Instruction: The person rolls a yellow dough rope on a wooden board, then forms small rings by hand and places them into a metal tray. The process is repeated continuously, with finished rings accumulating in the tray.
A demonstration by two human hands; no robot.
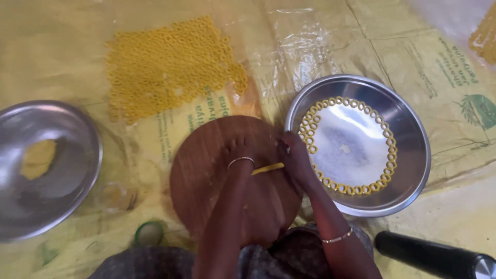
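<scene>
Dough strip: I see a thin yellow strip lying on the round wooden board, between the two hands. Its long axis goes nearly left to right, with the right end a little higher, pointing toward the steel plate.
Left hand: it rests on the board with the palm down and the fingers stretched away from me, flat rather than curled. Its wrist side is at the left end of the strip; I cannot tell if it really presses on the strip. A thin bangle is on this wrist.
Right hand: it is at the right end of the strip, near the board's edge and just beside the plate rim. The fingers are bent inward, but the picture is blurred there, so I cannot tell if they pinch the strip or only touch it. A bangle sits lower on this forearm.
Steel plate: it is a round, shallow plate at the right of the board. Inside it, small yellow dough rings lie side by side in one line following the edge of the flat bottom; the line is almost a full circle.
Steel bowl: at the far left, it holds a yellow lump.
Loose rings heap: many yellow rings are spread on the yellow sheet, beyond the board.
Dark cylinder: it lies at the lower right, well apart from the hands.
</scene>
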